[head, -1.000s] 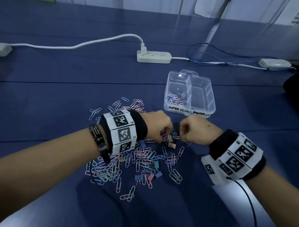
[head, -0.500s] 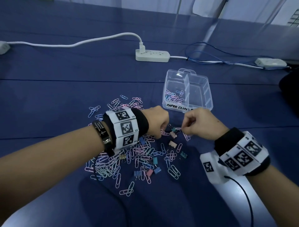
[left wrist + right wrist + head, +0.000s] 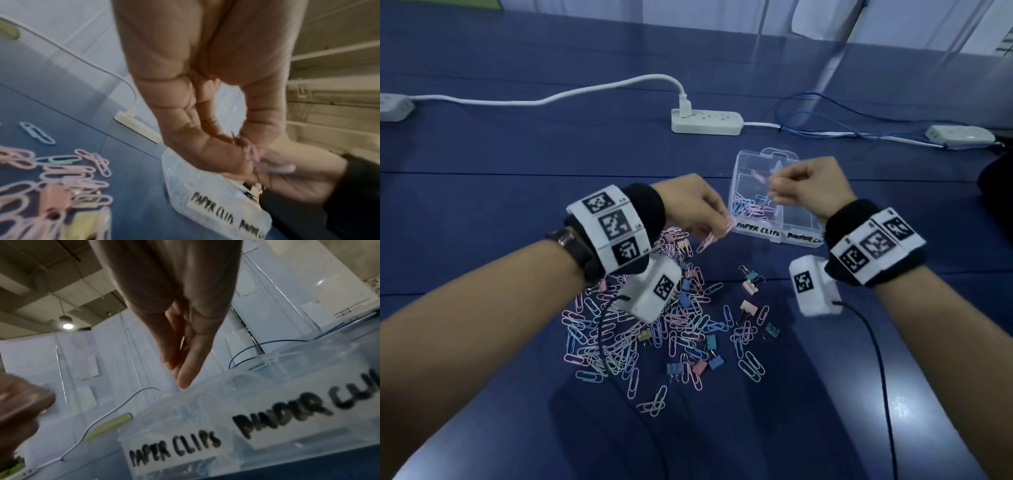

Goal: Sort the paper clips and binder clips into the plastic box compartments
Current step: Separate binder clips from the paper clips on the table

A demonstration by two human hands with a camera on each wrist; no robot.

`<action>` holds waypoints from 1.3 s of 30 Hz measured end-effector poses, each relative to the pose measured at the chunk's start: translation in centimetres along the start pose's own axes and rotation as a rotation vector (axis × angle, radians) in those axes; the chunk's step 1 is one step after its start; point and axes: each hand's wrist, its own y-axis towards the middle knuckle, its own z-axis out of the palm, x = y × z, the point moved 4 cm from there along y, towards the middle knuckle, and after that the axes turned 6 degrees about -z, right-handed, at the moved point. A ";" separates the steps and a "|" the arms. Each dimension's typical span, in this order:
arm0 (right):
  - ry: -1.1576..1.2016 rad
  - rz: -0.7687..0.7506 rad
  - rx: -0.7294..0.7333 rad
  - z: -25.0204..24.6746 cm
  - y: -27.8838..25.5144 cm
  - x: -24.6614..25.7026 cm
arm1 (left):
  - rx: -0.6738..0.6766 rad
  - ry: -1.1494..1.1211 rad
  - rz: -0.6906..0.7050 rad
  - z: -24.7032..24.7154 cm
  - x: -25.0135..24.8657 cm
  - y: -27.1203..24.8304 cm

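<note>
The left hand (image 3: 695,209) pinches a few pink paper clips (image 3: 714,240) between thumb and fingers (image 3: 205,154), just left of the plastic box (image 3: 799,221). The right hand (image 3: 808,186) hangs over the box's left compartment, fingers (image 3: 191,366) straight and together with nothing between them. Only the right wrist view shows both labels clearly: "PAPER CLIPS" and "BINDER CL", cut off at the edge. The mixed pile (image 3: 674,329) lies in front of the box.

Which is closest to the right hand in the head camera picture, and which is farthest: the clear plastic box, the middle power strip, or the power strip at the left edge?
Starting from the right hand:
1. plastic box, right under the hand.
2. middle power strip, beyond the box and a bit to the left.
3. left-edge power strip, far across the table.
</note>
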 end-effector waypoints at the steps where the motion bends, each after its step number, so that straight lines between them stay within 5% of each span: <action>1: -0.019 0.019 0.016 0.1 0.0 -0.2 | -0.006 -0.098 0.005 -0.3 -0.2 0.1; 10: -0.030 -0.060 0.082 -1.2 -3.7 0.2 | -0.160 -0.559 0.003 -0.3 -2.4 4.6; 13: -0.085 -0.029 0.245 -1.5 -6.0 0.4 | -0.187 -0.576 -0.011 0.4 -2.5 5.8; 17: -0.350 0.031 0.517 -0.9 -8.2 -0.8 | -0.208 -0.330 0.019 1.0 -2.7 6.2; 27: -0.609 -0.040 0.636 2.2 -11.0 -1.3 | -0.303 0.352 0.251 1.4 -3.8 2.3; 34: -0.704 -0.119 0.642 4.4 -11.2 -0.6 | 0.190 0.842 0.050 4.7 -0.2 -1.7; 39: -0.706 -0.081 0.558 3.9 -9.9 -0.9 | 0.246 1.023 0.069 6.6 1.0 -3.4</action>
